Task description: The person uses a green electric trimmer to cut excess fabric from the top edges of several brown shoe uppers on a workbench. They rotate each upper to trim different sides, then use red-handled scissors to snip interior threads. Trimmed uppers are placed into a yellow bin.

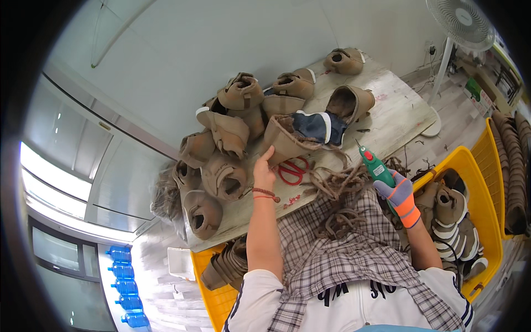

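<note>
My bare left hand (pixel 264 172) grips the edge of a brown shoe upper (pixel 282 139), thumb on its near side and the other fingers mostly hidden. A dark blue piece with a white band (pixel 318 128) lies against that upper, beside another brown upper (pixel 349 105) with its opening showing. My right hand (pixel 397 198), in a grey and orange glove, is closed round a green handheld power tool (pixel 377 167) with a red button and a thin tip. The tip points up and left, apart from the uppers. Red-handled scissors (pixel 293 171) lie near my left hand.
Brown trimmed strips (pixel 337 182) cover the near edge of the worktable (pixel 395 124) and my lap. Brown uppers (pixel 224 174) are piled at the left. Yellow crates (pixel 492 193) hold more at right and lower left. A white fan (pixel 463 19) stands far right.
</note>
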The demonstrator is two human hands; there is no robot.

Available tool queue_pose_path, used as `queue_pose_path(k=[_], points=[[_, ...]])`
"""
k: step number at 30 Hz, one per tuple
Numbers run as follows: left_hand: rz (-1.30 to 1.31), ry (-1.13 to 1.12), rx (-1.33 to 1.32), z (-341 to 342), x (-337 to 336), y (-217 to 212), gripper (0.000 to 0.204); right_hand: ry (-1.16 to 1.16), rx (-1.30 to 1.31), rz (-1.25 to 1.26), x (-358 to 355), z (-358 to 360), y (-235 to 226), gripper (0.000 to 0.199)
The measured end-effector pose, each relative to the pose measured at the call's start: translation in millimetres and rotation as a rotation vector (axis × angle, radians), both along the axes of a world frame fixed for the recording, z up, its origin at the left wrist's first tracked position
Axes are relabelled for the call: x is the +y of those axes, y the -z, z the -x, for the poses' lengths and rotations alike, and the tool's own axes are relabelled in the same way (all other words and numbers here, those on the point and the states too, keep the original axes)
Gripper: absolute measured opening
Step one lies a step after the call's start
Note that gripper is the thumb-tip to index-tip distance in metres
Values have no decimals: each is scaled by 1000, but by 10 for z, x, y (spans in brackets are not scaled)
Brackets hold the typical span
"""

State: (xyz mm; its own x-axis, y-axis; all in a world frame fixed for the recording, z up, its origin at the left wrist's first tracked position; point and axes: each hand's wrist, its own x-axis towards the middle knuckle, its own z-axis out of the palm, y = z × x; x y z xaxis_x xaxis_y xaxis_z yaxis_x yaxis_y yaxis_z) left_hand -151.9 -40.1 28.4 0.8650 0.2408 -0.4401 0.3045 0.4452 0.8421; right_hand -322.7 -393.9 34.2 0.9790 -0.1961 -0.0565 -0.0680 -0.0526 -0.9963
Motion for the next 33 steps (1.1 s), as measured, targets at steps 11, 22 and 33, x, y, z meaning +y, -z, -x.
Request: queue_pose_path(k=[11, 22, 33], points=[[430, 88, -469, 480, 83, -1002, 29, -13, -473, 756, 214, 56, -515, 63], [491, 91, -273, 942, 83, -1170, 28, -49, -625, 1036, 271, 125, -514, 68], [569, 164, -230, 1006, 42, -999, 34, -67, -651, 924, 287, 188, -431, 67]])
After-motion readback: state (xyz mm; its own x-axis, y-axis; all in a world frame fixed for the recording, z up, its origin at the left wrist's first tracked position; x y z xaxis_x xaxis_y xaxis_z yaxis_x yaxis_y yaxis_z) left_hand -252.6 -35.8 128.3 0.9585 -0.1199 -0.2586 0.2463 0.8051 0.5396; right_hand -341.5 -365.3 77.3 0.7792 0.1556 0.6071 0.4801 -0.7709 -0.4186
